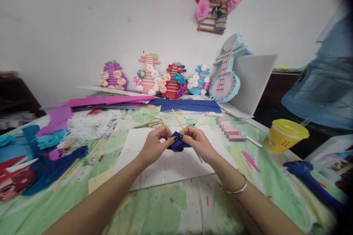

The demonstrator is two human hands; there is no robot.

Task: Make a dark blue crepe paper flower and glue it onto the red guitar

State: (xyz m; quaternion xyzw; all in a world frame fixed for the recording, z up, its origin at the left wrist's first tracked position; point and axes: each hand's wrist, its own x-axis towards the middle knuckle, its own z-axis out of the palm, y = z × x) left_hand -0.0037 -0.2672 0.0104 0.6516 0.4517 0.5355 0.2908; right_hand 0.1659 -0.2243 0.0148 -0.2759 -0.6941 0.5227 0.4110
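A dark blue crumpled piece (pixel 177 145) is held between both hands over a white board (pixel 154 169). My left hand (pixel 157 142) pinches its left side with thumb and fingertips. On the right, my right hand (pixel 199 142) pinches the other side, its thumb close to the left thumb. A thin wooden stick (pixel 177 118) slants behind the hands, and its lower end shows below the right hand. Gold-handled scissors (pixel 151 123) lie just beyond the board's far left edge.
Blue paper strips (pixel 190 105) and pink paper (pixel 110 100) lie at the back, before several decorated instrument shapes. White yarn (pixel 91 126) is heaped left. A yellow cup (pixel 285 136) and a blue glue gun (pixel 311 180) stand and lie right.
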